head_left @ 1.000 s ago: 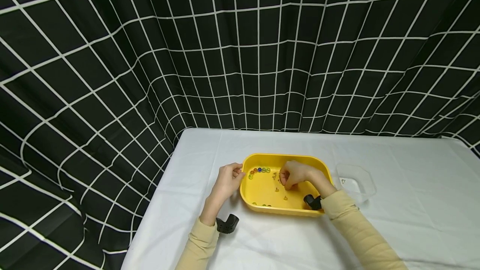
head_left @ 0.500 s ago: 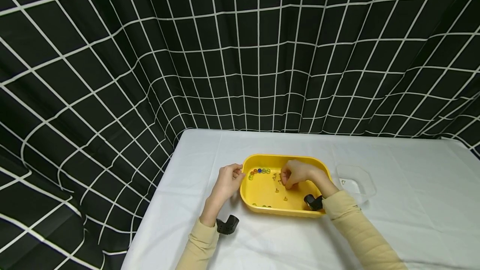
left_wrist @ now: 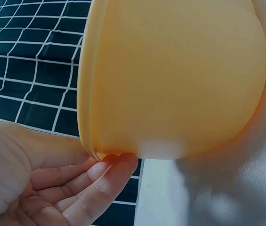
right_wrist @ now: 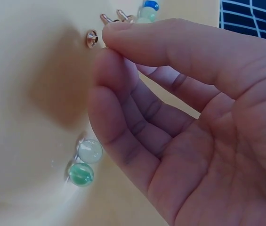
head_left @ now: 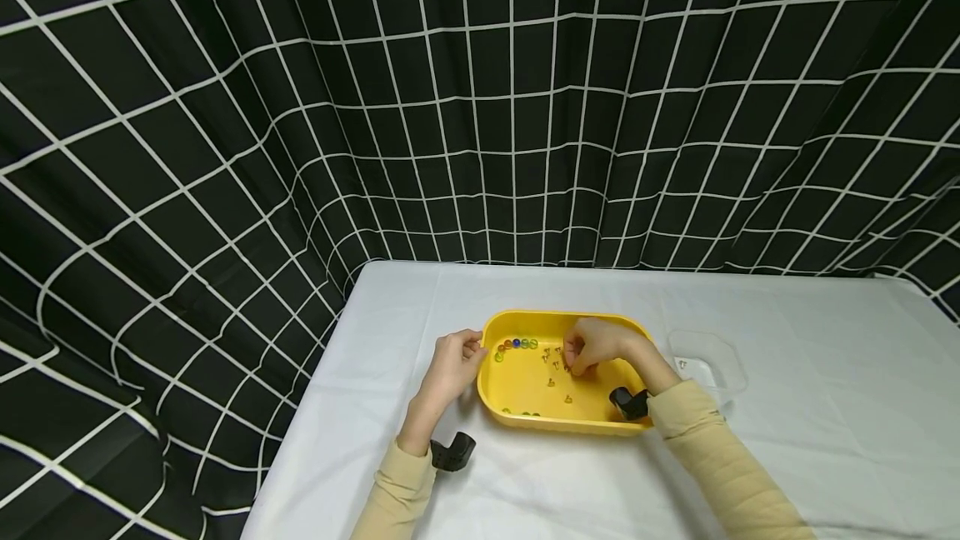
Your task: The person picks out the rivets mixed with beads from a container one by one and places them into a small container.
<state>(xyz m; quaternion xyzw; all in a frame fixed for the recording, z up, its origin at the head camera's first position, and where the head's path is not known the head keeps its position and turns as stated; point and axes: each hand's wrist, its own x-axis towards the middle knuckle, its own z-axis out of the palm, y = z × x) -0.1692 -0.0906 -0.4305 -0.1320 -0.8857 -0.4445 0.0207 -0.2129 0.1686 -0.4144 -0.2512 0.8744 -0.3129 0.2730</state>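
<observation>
In the head view, my left hand [head_left: 453,365] pinches the left rim of a yellow plastic tub [head_left: 525,390]. The left wrist view shows the thumb and fingertips at the rim of the tub's wall [left_wrist: 180,75]. Over the tub's floor my right hand [head_left: 598,342] has thumb and index finger [right_wrist: 107,70] pressed together, with a tiny glint of a brass-coloured, screw-like piece between the tips. Beside them lies another such piece [right_wrist: 92,38]. Several more brass-coloured pieces [head_left: 551,382] are scattered on the tub's floor, left of the right hand.
Several glass marbles [head_left: 517,343] line the tub's back left corner; others [right_wrist: 81,174] lie along its near wall. A clear plastic container [head_left: 723,361] stands right of the tub with a small metal piece [head_left: 682,365] inside. White cloth [head_left: 375,340] covers the table; a black grid curtain [head_left: 480,148] hangs behind.
My right hand has shifted slightly right within the tub, so more brass-coloured pieces show by its fingertips. My left hand stays at the rim. The head view has moved a little.
</observation>
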